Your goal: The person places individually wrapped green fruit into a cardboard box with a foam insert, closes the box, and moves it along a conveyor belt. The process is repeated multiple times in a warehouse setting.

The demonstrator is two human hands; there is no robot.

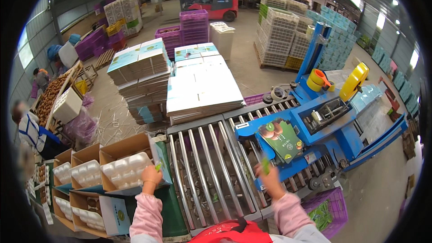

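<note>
My left hand (151, 177) grips a small green packet (158, 166) at the right side of an open cardboard carton (123, 143). Inside that carton lies a white moulded tray (126, 170). Blurred, my right hand (271, 179) holds another green item (265, 165), apparently a packet of the same sort, over the edge of the roller conveyor (216, 172). Just beyond it, a stack of green printed leaflets (281, 138) with kiwifruit pictures rests on the blue carton-sealing machine (320, 121).
More open cartons (86, 165) with trays stand on a green belt (172, 206) at left. Flattened cartons (202, 87) are piled behind the rollers. A purple crate (327, 209) of green packets sits at lower right. A person (37, 128) is at left; a red forklift (212, 3) stands behind.
</note>
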